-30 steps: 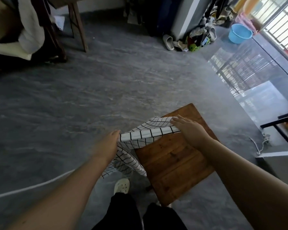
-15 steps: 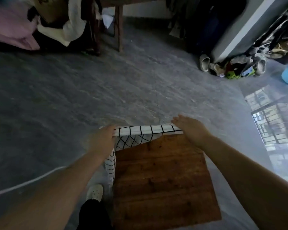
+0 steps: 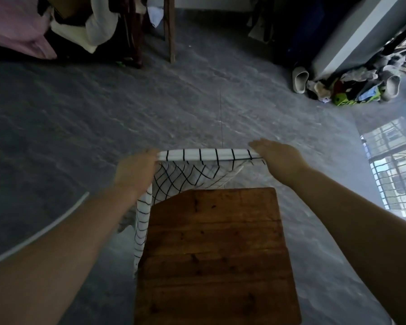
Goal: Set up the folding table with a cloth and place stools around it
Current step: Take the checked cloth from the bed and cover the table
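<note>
Both hands stretch the checked cloth [image 3: 197, 171] taut at twelve o'clock of the wooden table [image 3: 217, 252] — left hand [image 3: 135, 171] clenched on one end, right hand [image 3: 280, 160] gripping the other — its slack draping the table's ten o'clock corner.

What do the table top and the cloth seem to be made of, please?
Table top: looks like wood in planks, brown-stained and dull, with grain, dark knots and seams between boards showing.

Cloth: seems a thin woven fabric, white with a black grid, matte; it folds and hangs limp between the left hand and right hand. The fibre cannot be told.
</note>
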Action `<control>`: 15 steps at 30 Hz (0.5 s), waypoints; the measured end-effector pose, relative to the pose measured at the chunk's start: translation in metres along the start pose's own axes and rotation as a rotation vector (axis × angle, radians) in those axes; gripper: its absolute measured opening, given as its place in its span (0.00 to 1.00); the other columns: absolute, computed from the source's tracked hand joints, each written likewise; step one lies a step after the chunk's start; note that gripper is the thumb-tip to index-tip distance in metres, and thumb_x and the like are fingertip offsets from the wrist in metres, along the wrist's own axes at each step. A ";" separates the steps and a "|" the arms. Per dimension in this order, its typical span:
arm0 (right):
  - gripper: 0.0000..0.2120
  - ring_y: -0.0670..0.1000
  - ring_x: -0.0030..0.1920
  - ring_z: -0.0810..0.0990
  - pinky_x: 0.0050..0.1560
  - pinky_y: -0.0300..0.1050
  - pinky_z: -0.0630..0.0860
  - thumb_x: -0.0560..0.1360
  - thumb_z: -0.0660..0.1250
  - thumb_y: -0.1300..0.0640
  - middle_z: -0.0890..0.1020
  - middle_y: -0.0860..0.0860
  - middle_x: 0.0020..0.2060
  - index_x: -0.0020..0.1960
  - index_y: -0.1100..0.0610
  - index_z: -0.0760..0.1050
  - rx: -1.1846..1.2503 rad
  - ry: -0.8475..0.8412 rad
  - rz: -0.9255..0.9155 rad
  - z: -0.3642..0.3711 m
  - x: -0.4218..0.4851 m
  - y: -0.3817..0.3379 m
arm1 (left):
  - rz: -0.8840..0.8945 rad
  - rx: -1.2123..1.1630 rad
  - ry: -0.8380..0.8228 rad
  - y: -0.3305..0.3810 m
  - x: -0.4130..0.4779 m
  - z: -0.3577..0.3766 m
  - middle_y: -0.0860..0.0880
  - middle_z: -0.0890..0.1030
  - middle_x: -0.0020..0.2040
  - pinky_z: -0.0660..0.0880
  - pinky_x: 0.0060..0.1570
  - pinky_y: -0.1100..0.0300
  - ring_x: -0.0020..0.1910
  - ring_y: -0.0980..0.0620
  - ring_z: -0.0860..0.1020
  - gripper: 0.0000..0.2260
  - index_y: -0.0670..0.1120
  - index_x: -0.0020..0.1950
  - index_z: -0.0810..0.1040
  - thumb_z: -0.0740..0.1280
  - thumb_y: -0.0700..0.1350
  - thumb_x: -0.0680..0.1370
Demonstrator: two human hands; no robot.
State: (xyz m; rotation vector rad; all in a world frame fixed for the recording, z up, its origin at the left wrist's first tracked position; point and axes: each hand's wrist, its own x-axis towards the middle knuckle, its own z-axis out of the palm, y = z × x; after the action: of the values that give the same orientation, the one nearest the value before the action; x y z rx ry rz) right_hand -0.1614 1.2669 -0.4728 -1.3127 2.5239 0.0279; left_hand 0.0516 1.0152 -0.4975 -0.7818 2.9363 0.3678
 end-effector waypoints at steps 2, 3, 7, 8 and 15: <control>0.30 0.55 0.66 0.72 0.57 0.47 0.71 0.76 0.56 0.71 0.69 0.51 0.71 0.74 0.51 0.61 0.019 0.020 0.054 -0.004 0.009 -0.016 | 0.037 0.058 0.013 -0.014 0.004 -0.015 0.45 0.78 0.40 0.73 0.32 0.54 0.33 0.46 0.75 0.09 0.42 0.57 0.73 0.58 0.42 0.81; 0.30 0.56 0.64 0.74 0.56 0.48 0.73 0.75 0.56 0.72 0.70 0.51 0.70 0.73 0.51 0.61 0.031 0.030 0.067 -0.005 0.015 -0.025 | 0.052 0.089 0.011 -0.024 0.004 -0.022 0.44 0.78 0.40 0.70 0.31 0.56 0.32 0.47 0.73 0.09 0.41 0.58 0.73 0.58 0.42 0.81; 0.34 0.56 0.66 0.72 0.57 0.51 0.75 0.74 0.56 0.74 0.68 0.50 0.71 0.74 0.49 0.60 0.047 0.004 0.034 -0.005 0.036 -0.073 | 0.051 0.180 -0.011 -0.077 -0.007 -0.040 0.45 0.79 0.42 0.66 0.30 0.57 0.32 0.49 0.71 0.10 0.42 0.60 0.73 0.58 0.41 0.80; 0.33 0.56 0.66 0.73 0.56 0.51 0.75 0.74 0.56 0.74 0.69 0.50 0.71 0.74 0.49 0.60 0.044 0.003 0.023 -0.006 0.042 -0.086 | 0.041 0.199 -0.017 -0.091 -0.011 -0.042 0.45 0.79 0.42 0.65 0.31 0.58 0.32 0.49 0.71 0.10 0.42 0.58 0.73 0.57 0.41 0.80; 0.25 0.57 0.62 0.74 0.59 0.53 0.74 0.75 0.56 0.72 0.74 0.54 0.66 0.68 0.54 0.69 0.037 0.048 -0.005 -0.021 0.096 -0.172 | -0.051 0.265 -0.048 -0.171 -0.024 -0.053 0.49 0.72 0.38 0.64 0.32 0.57 0.34 0.49 0.69 0.09 0.42 0.57 0.72 0.58 0.39 0.79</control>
State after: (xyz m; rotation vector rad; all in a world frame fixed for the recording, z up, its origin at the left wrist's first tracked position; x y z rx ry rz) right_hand -0.0804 1.0874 -0.4580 -1.3212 2.5483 -0.0524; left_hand 0.1569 0.8699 -0.4781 -0.7949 2.8325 -0.0070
